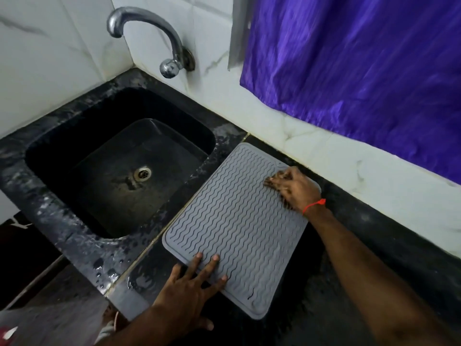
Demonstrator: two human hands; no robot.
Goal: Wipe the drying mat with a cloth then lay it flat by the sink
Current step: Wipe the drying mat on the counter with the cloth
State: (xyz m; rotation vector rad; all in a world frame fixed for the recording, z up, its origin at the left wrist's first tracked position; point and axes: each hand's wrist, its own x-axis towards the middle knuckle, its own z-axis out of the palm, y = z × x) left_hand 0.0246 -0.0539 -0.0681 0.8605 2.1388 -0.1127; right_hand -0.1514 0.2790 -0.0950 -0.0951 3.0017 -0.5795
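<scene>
A grey drying mat with wavy ridges lies flat on the dark counter, just right of the black sink. My left hand rests on the mat's near left edge with straight, spread fingers. My right hand, with a red thread at the wrist, presses flat on the mat's far right corner. No cloth is in view.
A chrome tap juts from the white tiled wall over the sink. A purple curtain hangs at the upper right. The dark counter runs along the wall to the right. Water drops lie on the counter's front strip.
</scene>
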